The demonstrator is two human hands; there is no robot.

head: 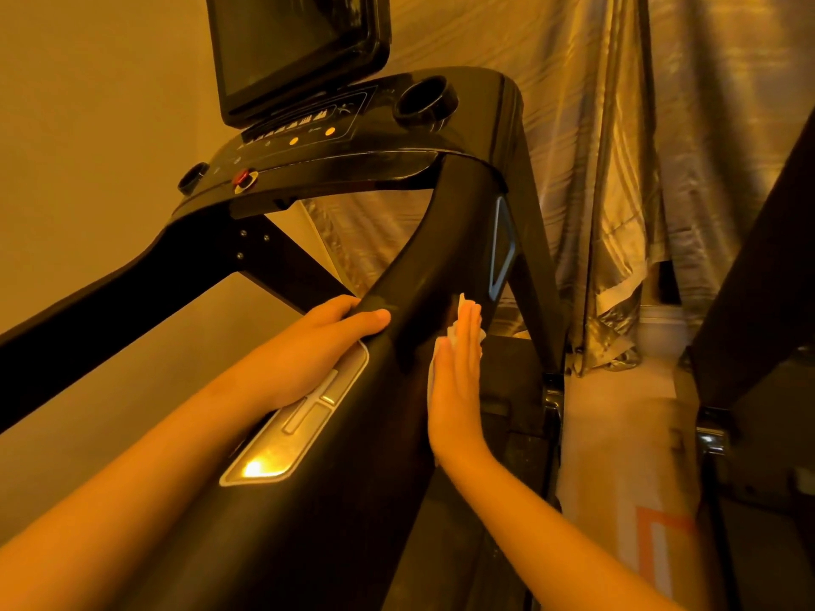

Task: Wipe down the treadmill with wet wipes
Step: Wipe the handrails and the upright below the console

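The black treadmill (335, 500) fills the view, its right handrail running from the bottom centre up to the console (335, 138). My right hand (456, 390) lies flat with straight fingers against the handrail's outer side, pressing a white wet wipe (461, 307) onto it; the wipe shows only at the fingertips and along the palm's edge. My left hand (317, 350) rests on top of the same handrail, its fingers curled over the inner edge and its palm covering the upper end of a silver control panel (286, 434).
A dark screen (295, 46) stands above the console, with a cup holder (421, 101) to its right and a red safety knob (244, 178) at its front. Shiny curtains (617, 169) hang behind. Another dark machine frame (758, 302) stands at the right, across a pale floor strip (617, 434).
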